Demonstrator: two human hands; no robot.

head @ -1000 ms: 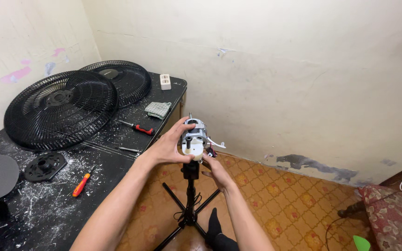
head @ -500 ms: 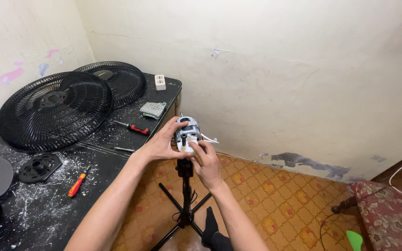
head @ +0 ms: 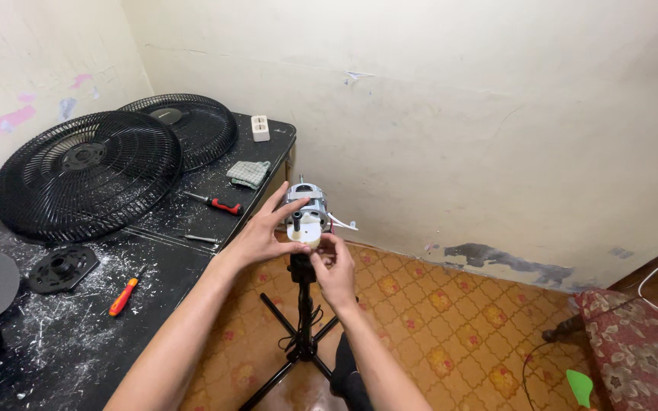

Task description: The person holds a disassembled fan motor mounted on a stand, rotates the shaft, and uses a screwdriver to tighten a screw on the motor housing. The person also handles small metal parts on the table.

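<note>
Two black fan grilles (head: 89, 171) are leaning on the black table (head: 55, 342), and a red screwdriver (head: 213, 202) is lying near them. The left hand (head: 257, 236) is wrapping open fingers around the left side of the fan motor (head: 305, 213). The motor is sitting on top of a black stand (head: 302, 320). The right hand (head: 336, 274) is pinching the motor's white bottom from just below.

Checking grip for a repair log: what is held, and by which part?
The fan motor: left hand grips its side, right hand its underside.
</note>
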